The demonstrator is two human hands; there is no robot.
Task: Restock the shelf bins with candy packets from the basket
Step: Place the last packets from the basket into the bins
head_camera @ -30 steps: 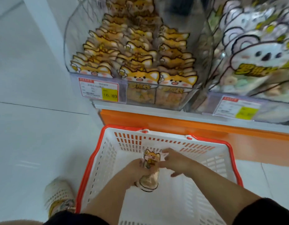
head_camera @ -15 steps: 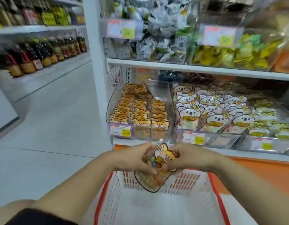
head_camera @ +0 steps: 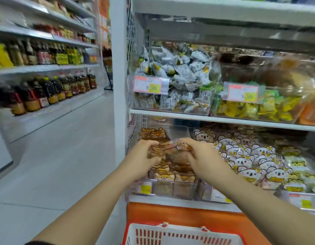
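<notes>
Off to my left I see dark sauce bottles (head_camera: 47, 92) lined on a low shelf, w/ more bottles (head_camera: 47, 53) on the shelf above — labels too blurred to read. Grey tiled floor (head_camera: 64, 156) runs betw. that rack and a white upright post (head_camera: 118, 76).

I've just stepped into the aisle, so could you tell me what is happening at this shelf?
A person is restocking candy. Both hands, left hand and right hand, hold one orange cat-shaped packet over the bin of matching packets on the lower shelf. The packet is not yet released. The red-rimmed basket sits below on the floor.
</notes>
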